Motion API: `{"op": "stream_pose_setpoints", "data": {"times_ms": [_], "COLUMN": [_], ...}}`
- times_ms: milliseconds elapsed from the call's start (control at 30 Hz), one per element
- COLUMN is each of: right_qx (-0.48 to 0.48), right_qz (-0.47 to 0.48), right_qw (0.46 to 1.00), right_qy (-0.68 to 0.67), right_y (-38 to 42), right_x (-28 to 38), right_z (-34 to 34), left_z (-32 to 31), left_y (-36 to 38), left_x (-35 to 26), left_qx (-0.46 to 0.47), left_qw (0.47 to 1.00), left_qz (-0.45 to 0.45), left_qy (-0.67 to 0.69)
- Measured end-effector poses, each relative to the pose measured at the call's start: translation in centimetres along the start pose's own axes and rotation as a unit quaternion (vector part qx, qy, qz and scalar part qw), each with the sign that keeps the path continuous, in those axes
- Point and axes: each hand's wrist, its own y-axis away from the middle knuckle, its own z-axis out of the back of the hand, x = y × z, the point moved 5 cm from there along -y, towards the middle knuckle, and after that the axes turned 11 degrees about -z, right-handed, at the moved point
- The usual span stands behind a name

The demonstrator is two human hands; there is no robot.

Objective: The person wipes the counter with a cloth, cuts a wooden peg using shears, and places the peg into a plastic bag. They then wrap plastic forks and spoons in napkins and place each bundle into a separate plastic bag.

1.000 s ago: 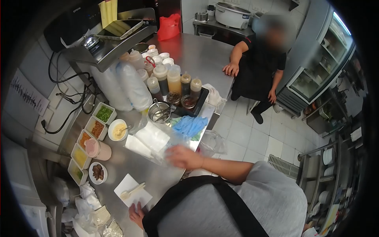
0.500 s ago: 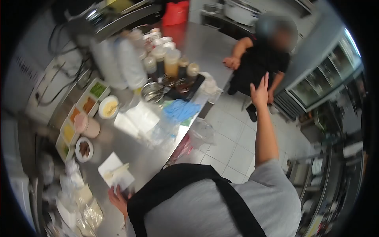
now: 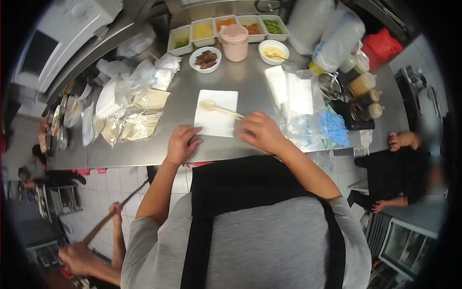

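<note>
A white paper napkin point(image 3: 216, 126) lies flat on the steel counter in front of me. On it a pale wooden fork point(image 3: 208, 105) rests at a slant together with another pale utensil whose kind I cannot make out, their handles reaching past the napkin's right edge. My left hand point(image 3: 183, 144) is at the napkin's lower left edge, thumb and forefinger apart. At the right edge, just below the handle ends, is my right hand point(image 3: 262, 131), fingers loosely bent and thumb apart. I see nothing held in either hand.
Plastic-wrapped napkins point(image 3: 142, 123) lie left; more white napkins point(image 3: 301, 94) lie right, beside blue cloth point(image 3: 334, 126). Behind stand a meat bowl point(image 3: 205, 60), a pink canister point(image 3: 235, 45) and ingredient trays point(image 3: 202, 31). A person holds a pole point(image 3: 110, 216) at left; another person point(image 3: 399, 171) is at right.
My right hand, earlier stretched out toward the person at right, has come back to the napkin. My view has turned to face the counter. The left hand stays beside the napkin.
</note>
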Motion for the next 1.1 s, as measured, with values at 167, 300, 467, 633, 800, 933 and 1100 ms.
{"op": "stream_pose_setpoints", "data": {"times_ms": [167, 300, 467, 633, 800, 933, 1100], "right_qx": [0.061, 0.028, 0.021, -0.002, -0.019, -0.019, 0.003], "right_qz": [0.02, 0.052, 0.053, 0.089, 0.125, 0.122, -0.033], "right_qw": [0.994, 0.992, 0.995, 0.99, 0.982, 0.982, 0.998], "right_qy": [0.083, 0.112, 0.08, 0.109, 0.141, 0.14, 0.045], "right_y": [-1.4, -0.3, -0.3, -0.2, 0.0, -0.6, -4.6], "right_x": [-0.3, -1.3, -2.2, -2.4, -2.2, -1.8, -2.0], "right_z": [-5.5, -7.0, -7.5, -7.6, -7.8, -7.4, -5.0], "left_z": [-1.0, -0.2, -3.2, -3.5, -3.1, -1.4, 0.4], "left_y": [-1.4, -6.3, -8.5, -8.1, -8.7, -8.5, -7.0], "left_x": [-0.6, 0.4, 3.3, 4.5, 4.3, 4.3, 3.7], "left_qx": [0.006, -0.018, 0.092, 0.103, 0.095, 0.027, 0.062], "left_qw": [0.999, 0.999, 0.995, 0.995, 0.995, 0.999, 0.977], "left_qz": [0.043, -0.009, -0.047, 0.015, 0.023, 0.007, 0.081], "left_qy": [-0.013, -0.027, 0.007, 0.01, 0.005, 0.038, 0.187]}}
